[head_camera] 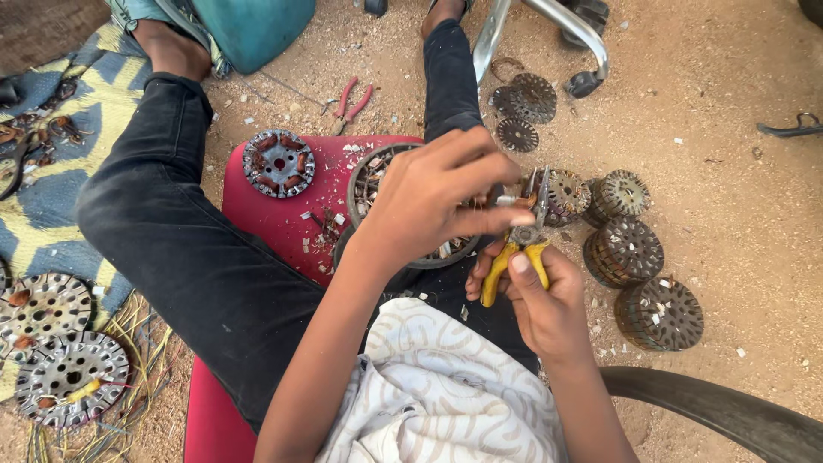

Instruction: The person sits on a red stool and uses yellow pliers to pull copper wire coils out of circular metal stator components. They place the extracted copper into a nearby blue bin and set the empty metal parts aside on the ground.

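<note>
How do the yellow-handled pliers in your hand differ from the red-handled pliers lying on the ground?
The yellow-handled pliers are gripped in the right hand, jaws up by the left hand; the red-handled pliers lie untouched on the sandy ground. The yellow pair sits close over the lap, while the red pair lies farther off, beyond the red cushion. The red handles are splayed apart; the yellow ones are squeezed together. Both are hand pliers with coloured grips.

Left hand [429, 201] fingers pinched together, right hand [540, 304] fingers curled in a fist below.
</note>
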A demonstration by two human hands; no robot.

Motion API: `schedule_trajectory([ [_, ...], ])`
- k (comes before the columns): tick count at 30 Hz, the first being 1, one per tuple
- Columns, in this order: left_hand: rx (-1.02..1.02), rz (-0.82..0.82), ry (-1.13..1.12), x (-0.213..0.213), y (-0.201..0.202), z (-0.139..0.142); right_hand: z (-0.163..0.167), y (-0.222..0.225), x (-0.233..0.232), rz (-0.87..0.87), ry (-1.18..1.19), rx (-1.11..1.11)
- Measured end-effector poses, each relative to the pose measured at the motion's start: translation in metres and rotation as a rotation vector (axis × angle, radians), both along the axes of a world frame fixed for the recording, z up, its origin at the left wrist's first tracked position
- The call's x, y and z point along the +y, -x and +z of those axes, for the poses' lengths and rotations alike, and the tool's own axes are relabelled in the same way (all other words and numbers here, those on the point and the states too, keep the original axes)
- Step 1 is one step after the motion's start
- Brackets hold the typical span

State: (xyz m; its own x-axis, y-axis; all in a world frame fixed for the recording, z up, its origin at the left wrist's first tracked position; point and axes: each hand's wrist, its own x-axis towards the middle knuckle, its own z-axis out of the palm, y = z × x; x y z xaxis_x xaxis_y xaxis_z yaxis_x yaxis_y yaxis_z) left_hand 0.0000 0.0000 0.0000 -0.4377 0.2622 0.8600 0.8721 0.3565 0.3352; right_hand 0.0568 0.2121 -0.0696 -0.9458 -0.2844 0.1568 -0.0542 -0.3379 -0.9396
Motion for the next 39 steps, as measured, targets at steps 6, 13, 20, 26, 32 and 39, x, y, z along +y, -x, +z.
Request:
schedule_trajectory([
  [6,0.103,0.022,0.106,-0.004,0.005,-0.006,0.001,-0.003,-0.004,-0.004,-0.007,0.004],
  [13,-0.129,-0.205,-0.033,-0.015,0.018,-0.02,0.005,0.001,-0.004,0.101,0.078,-0.034],
  [20,-0.214,0.086,-0.279,-0.023,0.032,-0.021,0.003,0.0,-0.003,0.125,0.152,-0.143],
  [26,-0.288,-0.029,-0.125,-0.039,0.015,-0.008,0.001,-0.001,-0.004,0.231,0.308,-0.242],
  [32,-0.378,-0.129,0.186,-0.026,0.008,-0.004,-0.007,-0.003,-0.003,0.42,0.552,-0.458],
  [39,-0.265,-0.134,0.108,-0.018,0.006,-0.009,-0.006,-0.004,-0.003,0.44,0.595,-0.457],
])
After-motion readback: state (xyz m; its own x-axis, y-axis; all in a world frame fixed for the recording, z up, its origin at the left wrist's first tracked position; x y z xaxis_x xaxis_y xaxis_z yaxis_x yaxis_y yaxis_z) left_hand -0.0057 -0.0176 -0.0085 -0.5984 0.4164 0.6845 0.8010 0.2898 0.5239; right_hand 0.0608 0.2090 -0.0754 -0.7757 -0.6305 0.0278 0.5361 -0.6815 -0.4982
